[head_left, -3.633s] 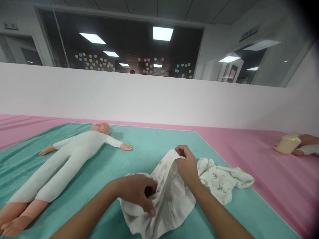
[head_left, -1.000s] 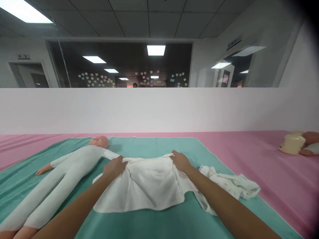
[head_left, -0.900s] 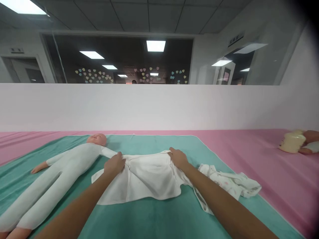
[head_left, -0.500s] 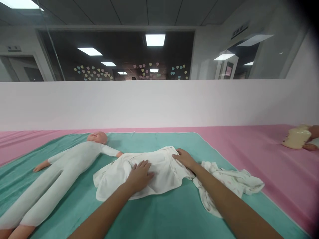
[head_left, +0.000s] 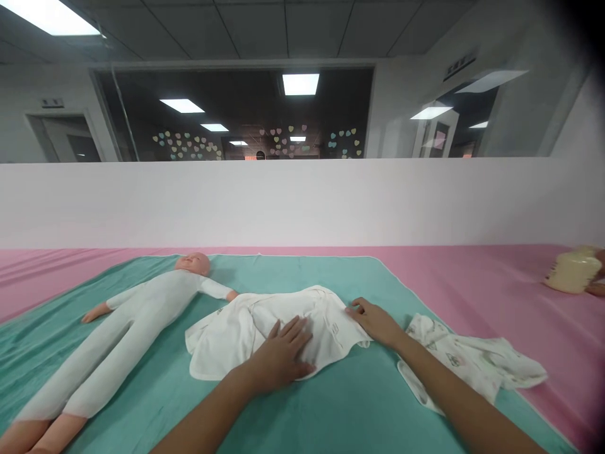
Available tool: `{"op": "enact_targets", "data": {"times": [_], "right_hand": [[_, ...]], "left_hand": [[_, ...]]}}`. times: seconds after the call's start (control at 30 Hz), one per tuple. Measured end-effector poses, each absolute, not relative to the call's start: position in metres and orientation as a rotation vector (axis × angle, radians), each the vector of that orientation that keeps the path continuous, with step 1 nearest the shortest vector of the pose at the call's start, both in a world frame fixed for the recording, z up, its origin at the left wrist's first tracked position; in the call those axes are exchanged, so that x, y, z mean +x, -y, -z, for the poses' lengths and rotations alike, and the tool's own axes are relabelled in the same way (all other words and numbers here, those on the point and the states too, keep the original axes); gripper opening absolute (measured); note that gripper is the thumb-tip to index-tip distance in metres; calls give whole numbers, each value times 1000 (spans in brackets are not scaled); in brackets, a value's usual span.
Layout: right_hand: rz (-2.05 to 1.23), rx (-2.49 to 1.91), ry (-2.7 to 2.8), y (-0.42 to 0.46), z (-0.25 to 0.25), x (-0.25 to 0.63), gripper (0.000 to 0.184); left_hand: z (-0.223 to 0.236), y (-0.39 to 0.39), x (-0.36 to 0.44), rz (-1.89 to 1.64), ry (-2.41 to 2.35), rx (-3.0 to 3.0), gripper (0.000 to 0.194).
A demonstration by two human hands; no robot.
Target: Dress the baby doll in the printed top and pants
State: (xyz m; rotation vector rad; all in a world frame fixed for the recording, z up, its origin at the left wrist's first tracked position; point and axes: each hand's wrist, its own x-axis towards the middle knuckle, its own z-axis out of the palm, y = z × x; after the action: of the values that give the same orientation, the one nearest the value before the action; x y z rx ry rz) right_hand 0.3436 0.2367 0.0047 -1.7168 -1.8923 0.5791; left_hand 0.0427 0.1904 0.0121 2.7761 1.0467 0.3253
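A white baby garment [head_left: 236, 328] lies spread on the teal mat [head_left: 302, 403]. My left hand [head_left: 282, 348] rests flat on its middle, fingers stretched out. My right hand [head_left: 375, 320] lies at the garment's right edge, fingers touching the cloth. A baby doll [head_left: 132, 318] in a pale one-piece lies on its back to the left, one arm reaching towards the garment.
A second white printed garment [head_left: 472, 362] lies crumpled to the right, partly under my right forearm. The mat sits on a pink sheet [head_left: 472, 284]. A cream bottle-like object [head_left: 573, 272] lies far right. A white partition wall [head_left: 302, 202] stands behind.
I laid the garment out flat beside the doll. My left hand moved from its top left corner to its middle; my right hand slid to the right edge.
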Motion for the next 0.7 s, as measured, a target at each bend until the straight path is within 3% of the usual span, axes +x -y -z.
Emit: {"op": "enact_targets", "data": {"times": [0.1, 0.2, 0.27, 0.57, 0.7], "right_hand": [[-734, -1664, 1960, -229, -4, 325, 54], [-930, -1532, 1880, -222, -7, 327, 53], [-1032, -1486, 1747, -220, -13, 334, 51], [-825, -1441, 1531, -217, -20, 356, 38], [-969, -1267, 1333, -216, -22, 361, 37]], "left_hand": [[-20, -178, 52, -369, -916, 2799, 56], [-25, -173, 60, -459, -959, 2839, 22], [-27, -171, 64, -467, -1012, 2844, 14], [-38, -161, 62, -365, -892, 2271, 30], [-37, -164, 62, -409, -938, 2093, 35]]}}
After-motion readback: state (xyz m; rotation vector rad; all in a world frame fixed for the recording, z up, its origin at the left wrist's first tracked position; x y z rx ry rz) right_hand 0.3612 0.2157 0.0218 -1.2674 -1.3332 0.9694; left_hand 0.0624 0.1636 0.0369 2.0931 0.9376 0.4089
